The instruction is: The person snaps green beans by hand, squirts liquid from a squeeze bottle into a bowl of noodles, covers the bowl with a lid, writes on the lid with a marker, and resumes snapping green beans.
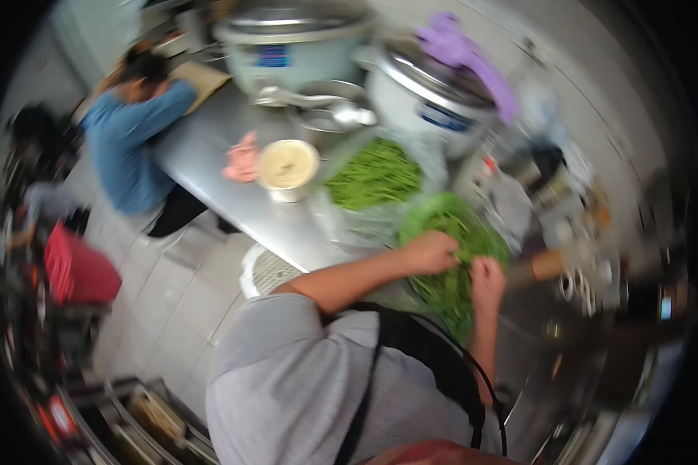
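Note:
My left hand (433,253) and my right hand (487,284) are close together over a green plastic bag (424,219) of leafy green vegetables (444,298). The fingers of both hands are pinched, with a small green vegetable piece between them, blurred. Just behind lies a heap of cut green pieces (374,175) on clear plastic (337,223). Left of that heap stand a white tub with pale contents (288,165) and a crumpled pink cloth or glove (243,158).
Two large lidded cookers (291,66) (423,101) and a metal pot (329,128) stand at the back of the steel table (209,167). A purple glove (461,54) drapes one lid. Another person in blue (128,147) sits at the left end. A white perforated basket (269,271) is below the table's edge.

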Action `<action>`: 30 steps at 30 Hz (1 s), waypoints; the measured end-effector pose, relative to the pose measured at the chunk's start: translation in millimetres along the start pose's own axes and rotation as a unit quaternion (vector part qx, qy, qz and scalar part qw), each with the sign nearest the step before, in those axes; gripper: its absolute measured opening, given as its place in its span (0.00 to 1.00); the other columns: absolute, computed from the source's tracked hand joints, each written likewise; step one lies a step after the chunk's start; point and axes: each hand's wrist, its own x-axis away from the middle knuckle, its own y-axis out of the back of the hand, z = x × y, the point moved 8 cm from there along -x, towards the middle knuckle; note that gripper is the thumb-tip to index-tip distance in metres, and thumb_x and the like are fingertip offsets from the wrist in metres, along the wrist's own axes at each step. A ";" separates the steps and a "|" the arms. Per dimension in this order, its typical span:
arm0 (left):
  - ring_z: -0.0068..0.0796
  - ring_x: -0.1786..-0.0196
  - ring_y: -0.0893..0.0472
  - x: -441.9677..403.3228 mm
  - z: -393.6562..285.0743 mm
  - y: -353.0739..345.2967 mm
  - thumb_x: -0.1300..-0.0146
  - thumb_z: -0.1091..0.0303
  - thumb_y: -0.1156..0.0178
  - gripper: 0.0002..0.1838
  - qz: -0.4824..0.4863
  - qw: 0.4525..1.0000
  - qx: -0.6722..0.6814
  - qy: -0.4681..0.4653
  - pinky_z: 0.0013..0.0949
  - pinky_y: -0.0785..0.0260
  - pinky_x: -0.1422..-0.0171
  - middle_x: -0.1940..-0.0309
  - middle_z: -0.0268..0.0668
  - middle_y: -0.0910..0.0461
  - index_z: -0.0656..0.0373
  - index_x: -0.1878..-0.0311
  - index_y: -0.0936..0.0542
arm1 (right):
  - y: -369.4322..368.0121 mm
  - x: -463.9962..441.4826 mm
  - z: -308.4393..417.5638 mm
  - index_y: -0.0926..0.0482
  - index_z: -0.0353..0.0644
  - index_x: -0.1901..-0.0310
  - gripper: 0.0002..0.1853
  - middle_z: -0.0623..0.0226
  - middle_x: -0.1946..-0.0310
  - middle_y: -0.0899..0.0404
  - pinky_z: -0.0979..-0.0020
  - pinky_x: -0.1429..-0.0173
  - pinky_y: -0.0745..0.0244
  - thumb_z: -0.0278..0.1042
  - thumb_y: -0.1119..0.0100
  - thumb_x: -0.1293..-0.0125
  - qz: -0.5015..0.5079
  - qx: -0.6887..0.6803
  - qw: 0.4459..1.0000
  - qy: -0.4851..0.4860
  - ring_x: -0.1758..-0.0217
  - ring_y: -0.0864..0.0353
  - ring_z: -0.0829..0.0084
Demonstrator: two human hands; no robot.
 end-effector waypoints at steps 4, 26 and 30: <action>0.43 0.75 0.26 -3.1 -3.2 -13.9 0.51 0.63 0.42 0.10 0.051 0.993 0.103 0.018 0.37 0.34 0.68 0.79 0.48 0.27 0.62 0.72 0.24 | 3.3 -0.5 39.4 0.28 0.41 0.75 0.02 0.59 0.76 0.28 0.62 0.67 0.33 0.27 0.48 0.49 -0.067 0.231 0.963 0.120 0.71 0.28 0.57; 0.17 0.79 0.35 -14.7 23.6 5.2 0.39 0.64 0.52 0.08 -0.033 0.832 0.536 0.135 0.20 0.45 0.78 0.78 0.28 0.32 0.58 0.67 0.29 | 53.6 -28.2 -14.5 0.26 0.41 0.66 0.07 0.67 0.74 0.25 0.76 0.63 0.33 0.32 0.53 0.42 -0.099 -0.287 0.949 -0.086 0.71 0.28 0.78; 0.21 0.77 0.32 -18.0 45.4 8.9 0.38 0.63 0.54 0.09 -0.079 0.782 0.596 0.166 0.23 0.39 0.75 0.76 0.31 0.31 0.58 0.69 0.31 | 33.5 -34.1 -7.2 0.24 0.46 0.60 0.12 0.61 0.68 0.24 0.68 0.57 0.32 0.26 0.55 0.45 0.016 0.115 0.993 0.010 0.64 0.26 0.65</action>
